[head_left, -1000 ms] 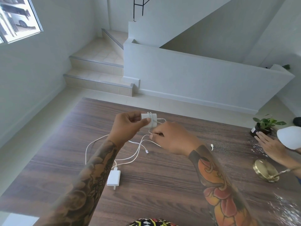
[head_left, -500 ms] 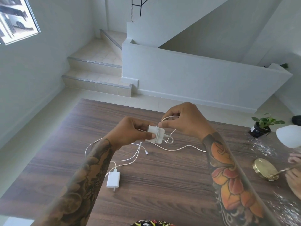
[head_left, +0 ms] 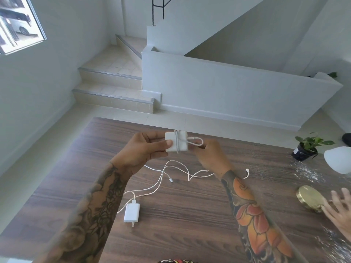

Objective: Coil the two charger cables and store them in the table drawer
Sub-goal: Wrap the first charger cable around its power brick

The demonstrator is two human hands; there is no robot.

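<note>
My left hand (head_left: 144, 149) grips a white charger block (head_left: 181, 139) above the dark wooden table (head_left: 190, 215). Its white cable (head_left: 195, 143) is wound a few turns around the block. My right hand (head_left: 210, 156) pinches that cable just right of the block. The rest of the cable trails down onto the table, ending in a plug (head_left: 247, 170). A second white charger (head_left: 131, 212) lies flat on the table below my left forearm, with its own loose cable (head_left: 159, 184) looping across the wood. No drawer is in view.
At the right, another person's hand (head_left: 338, 209) rests by a round brass lid (head_left: 309, 198). A small potted plant (head_left: 305, 147) and a white lamp shade (head_left: 340, 160) stand at the far right. Tiled floor and stairs lie beyond the table's far edge.
My right hand came down from above the block to its right side, laying another turn of cable. The block was raised slightly. The other person's hand moved toward the brass lid.
</note>
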